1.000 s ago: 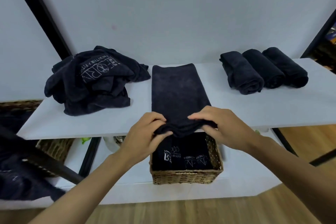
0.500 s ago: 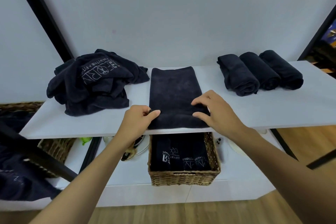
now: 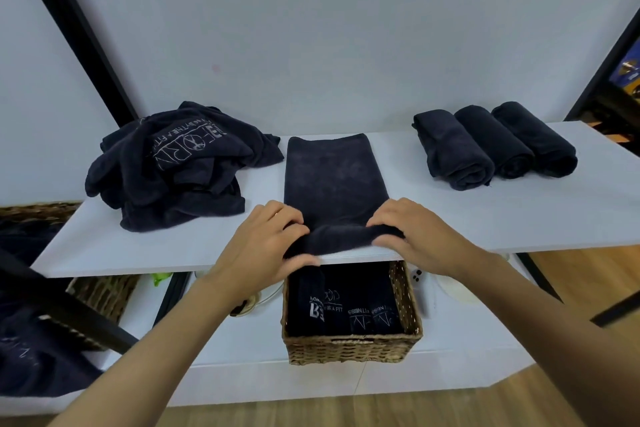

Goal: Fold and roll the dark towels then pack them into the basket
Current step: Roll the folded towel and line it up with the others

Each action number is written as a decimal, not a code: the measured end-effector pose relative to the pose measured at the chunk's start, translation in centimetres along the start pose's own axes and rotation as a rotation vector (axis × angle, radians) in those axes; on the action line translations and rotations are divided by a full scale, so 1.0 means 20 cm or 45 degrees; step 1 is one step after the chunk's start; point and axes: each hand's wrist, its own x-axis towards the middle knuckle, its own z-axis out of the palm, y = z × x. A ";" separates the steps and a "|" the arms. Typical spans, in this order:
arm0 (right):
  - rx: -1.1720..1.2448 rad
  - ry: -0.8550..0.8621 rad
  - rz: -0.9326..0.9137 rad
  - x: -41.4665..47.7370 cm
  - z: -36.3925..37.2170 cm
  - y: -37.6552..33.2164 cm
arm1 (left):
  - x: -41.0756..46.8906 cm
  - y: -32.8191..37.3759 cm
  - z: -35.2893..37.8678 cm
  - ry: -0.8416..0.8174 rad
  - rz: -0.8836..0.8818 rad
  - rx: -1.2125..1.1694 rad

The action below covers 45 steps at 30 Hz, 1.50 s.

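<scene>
A dark towel (image 3: pixel 334 177), folded into a long strip, lies on the white shelf (image 3: pixel 519 218) and runs away from me. Its near end is rolled into a small roll at the shelf's front edge. My left hand (image 3: pixel 263 246) grips the roll's left end, fingers curled over it. My right hand (image 3: pixel 412 236) grips the right end the same way. Below the shelf a wicker basket (image 3: pixel 353 347) holds several rolled dark towels with white print. Three rolled towels (image 3: pixel 491 146) lie side by side on the shelf's right part.
A heap of unfolded dark towels (image 3: pixel 173 166) with white lettering sits on the shelf's left part. Another wicker basket (image 3: pixel 100 295) stands lower left behind a black frame bar (image 3: pixel 69 312). Dark cloth (image 3: pixel 31 360) lies at the far left. A grey wall rises behind the shelf.
The towel's near end has gone from a pinched edge to a flattened fold to a small roll at the shelf's front edge. Both hands stay on it.
</scene>
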 end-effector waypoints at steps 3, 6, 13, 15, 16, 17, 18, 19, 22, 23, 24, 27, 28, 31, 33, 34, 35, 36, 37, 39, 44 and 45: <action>0.154 -0.136 0.072 0.05 -0.05 -0.01 | 0.01 -0.04 -0.02 -0.103 0.015 -0.014; 0.319 -0.238 0.244 0.08 -0.08 0.00 | 0.08 -0.06 -0.07 -0.191 -0.264 -0.410; 0.128 0.376 0.220 0.12 0.01 0.03 | 0.23 -0.17 -0.07 -0.422 -0.654 -0.965; -0.234 0.478 -0.042 0.11 0.05 0.05 | 0.26 -0.18 -0.04 -0.443 -0.718 -0.906; -0.352 0.441 -0.119 0.09 0.07 0.07 | 0.27 -0.17 -0.03 -0.425 -0.742 -0.865; -0.423 0.359 -0.148 0.09 0.08 0.08 | 0.28 -0.16 -0.01 -0.383 -0.761 -0.805; -0.441 0.279 -0.126 0.09 0.09 0.09 | 0.28 -0.15 0.00 -0.310 -0.766 -0.723; -0.428 0.232 -0.079 0.09 0.09 0.09 | 0.28 -0.14 0.01 -0.198 -0.742 -0.621; -0.318 0.177 0.033 0.14 0.06 0.06 | 0.21 -0.11 0.03 0.038 -0.450 -0.356; -0.226 0.174 0.068 0.15 0.04 0.05 | 0.17 -0.11 0.04 0.008 -0.342 -0.301; -0.097 0.155 0.117 0.15 0.03 0.04 | 0.14 -0.11 0.05 -0.031 -0.251 -0.246; 0.393 0.025 0.277 0.12 -0.03 0.04 | 0.14 -0.13 0.05 -0.100 -0.198 -0.244; 0.523 0.010 0.323 0.12 -0.05 0.04 | 0.16 -0.14 0.03 -0.133 -0.237 -0.342; 0.639 0.069 0.428 0.15 -0.06 0.06 | 0.27 -0.18 -0.01 -0.282 -0.403 -0.752; 0.443 0.217 0.418 0.17 -0.03 0.06 | 0.32 -0.22 0.00 -0.346 -0.473 -0.925; 0.284 0.324 0.370 0.17 -0.01 0.05 | 0.35 -0.23 0.01 -0.378 -0.493 -0.962; 0.117 0.420 0.288 0.17 0.01 0.04 | 0.37 -0.25 0.03 -0.417 -0.510 -0.990; -0.027 0.466 0.197 0.16 0.04 0.04 | 0.39 -0.27 0.05 -0.451 -0.530 -1.022; -0.126 0.461 0.127 0.14 0.06 0.05 | 0.41 -0.28 0.07 -0.478 -0.557 -1.051; -0.209 0.374 0.080 0.11 0.10 0.07 | 0.45 -0.28 0.08 -0.485 -0.623 -1.082; 0.104 0.253 0.328 0.18 0.05 0.10 | 0.44 -0.22 0.11 -0.006 -0.630 -0.665; 0.224 0.223 0.377 0.20 0.03 0.11 | 0.42 -0.20 0.11 0.035 -0.519 -0.550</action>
